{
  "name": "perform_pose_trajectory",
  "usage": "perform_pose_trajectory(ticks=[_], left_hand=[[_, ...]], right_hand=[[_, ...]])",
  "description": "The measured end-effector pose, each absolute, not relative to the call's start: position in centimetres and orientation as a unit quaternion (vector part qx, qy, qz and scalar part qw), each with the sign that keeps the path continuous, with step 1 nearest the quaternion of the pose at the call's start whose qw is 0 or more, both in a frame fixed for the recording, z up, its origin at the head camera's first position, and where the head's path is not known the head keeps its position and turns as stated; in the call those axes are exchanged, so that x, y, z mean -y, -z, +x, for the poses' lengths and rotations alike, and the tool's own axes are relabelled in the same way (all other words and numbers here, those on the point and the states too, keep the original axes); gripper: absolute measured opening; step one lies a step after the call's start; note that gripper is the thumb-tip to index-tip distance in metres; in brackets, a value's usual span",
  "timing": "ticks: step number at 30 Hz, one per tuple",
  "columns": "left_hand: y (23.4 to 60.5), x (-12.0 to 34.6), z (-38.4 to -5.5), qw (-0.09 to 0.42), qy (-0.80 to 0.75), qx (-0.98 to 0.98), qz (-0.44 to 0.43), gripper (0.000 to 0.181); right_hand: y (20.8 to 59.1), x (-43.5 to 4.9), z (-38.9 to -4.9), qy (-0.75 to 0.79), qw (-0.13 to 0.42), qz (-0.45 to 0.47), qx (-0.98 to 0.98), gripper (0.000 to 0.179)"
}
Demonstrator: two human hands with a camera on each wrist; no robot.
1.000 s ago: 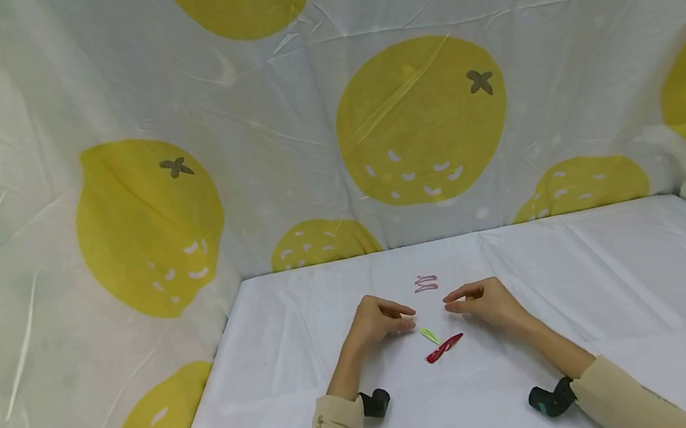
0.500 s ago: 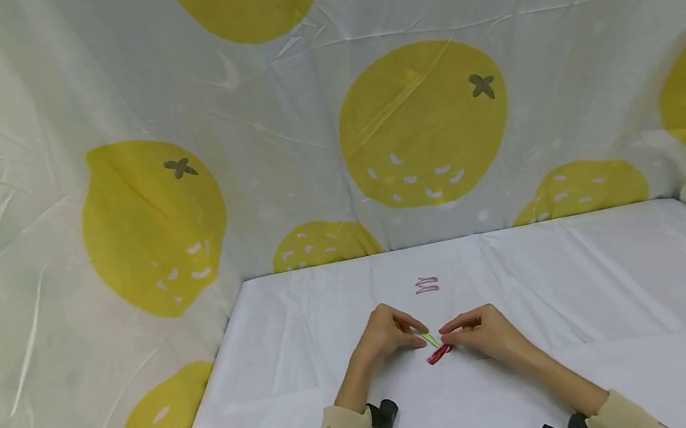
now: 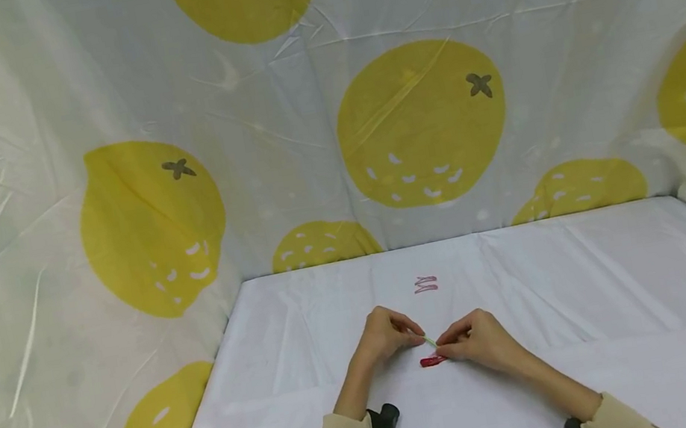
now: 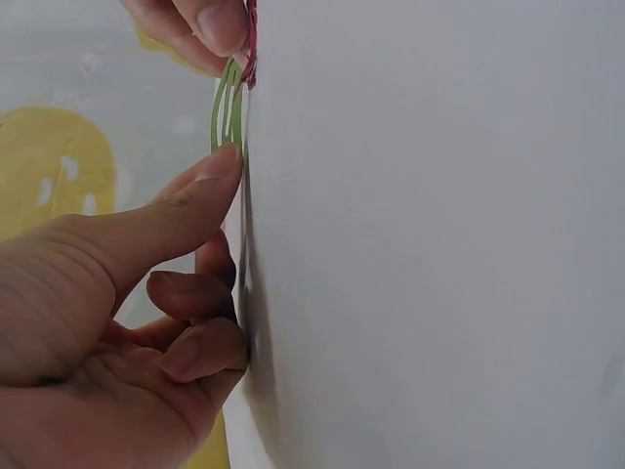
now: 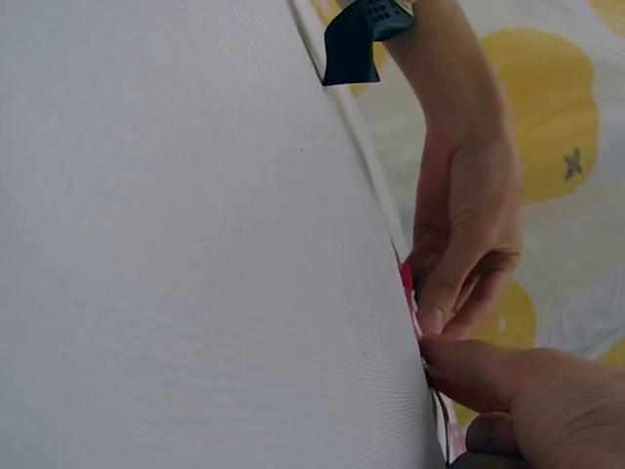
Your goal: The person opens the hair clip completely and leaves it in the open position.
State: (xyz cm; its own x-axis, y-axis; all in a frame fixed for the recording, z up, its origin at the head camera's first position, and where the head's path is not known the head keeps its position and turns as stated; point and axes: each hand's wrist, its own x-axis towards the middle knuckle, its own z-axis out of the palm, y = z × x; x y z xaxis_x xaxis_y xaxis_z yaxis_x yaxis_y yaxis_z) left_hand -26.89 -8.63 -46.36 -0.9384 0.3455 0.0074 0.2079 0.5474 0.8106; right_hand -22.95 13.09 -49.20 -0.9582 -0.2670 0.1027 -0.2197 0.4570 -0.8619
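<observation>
My left hand (image 3: 385, 332) pinches one end of a slim green hair clip (image 4: 227, 103), whose narrow slots show in the left wrist view. My right hand (image 3: 483, 342) pinches the right end of a red hair clip (image 3: 431, 361) low against the white table. At the right fingertips (image 4: 223, 27) the green clip's other end meets the red one; whether those fingers also grip the green clip is hidden. Both hands are close together, with the red clip's left part showing below them. In the right wrist view, the red clip (image 5: 408, 281) is mostly covered by the fingers.
Beyond the hands lie two thin pink zigzag clips (image 3: 426, 283) on the white-covered table (image 3: 305, 311). A curtain (image 3: 276, 142) with yellow fruit prints hangs behind and at the left. Black wrist devices (image 3: 384, 419) sit at both sleeves.
Both hands have come together from apart and taken hold of the clips. The red clip has turned from slanted to nearly level and shifted slightly left and nearer. The pink clips stay put.
</observation>
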Motion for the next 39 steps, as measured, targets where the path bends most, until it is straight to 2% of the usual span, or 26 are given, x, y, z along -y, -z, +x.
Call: perform_pose_trajectory(ticks=[9,17,25,32,39], left_hand=[[46.1,8.9,-26.3,0.051,-0.459,-0.873,0.155,0.005],[45.9,8.6,-26.1,0.066,-0.466,-0.869,0.152,0.005],[45.4,9.0,-25.9,0.072,-0.481,-0.862,0.146,0.005],[45.2,8.9,-25.7,0.113,-0.475,-0.857,0.162,0.010],[45.1,8.5,-25.5,0.108,-0.490,-0.851,0.155,0.010]], right_hand=[[49.1,-12.9,-23.1,0.498,0.001,-0.130,-0.857,0.009],[49.0,-12.6,-23.0,0.509,-0.031,-0.094,-0.855,0.006],[49.0,-12.5,-23.1,0.510,-0.038,-0.071,-0.856,0.009],[48.9,-12.5,-23.2,0.534,-0.018,-0.076,-0.842,0.007],[48.7,-12.6,-23.1,0.564,-0.001,-0.063,-0.823,0.017]])
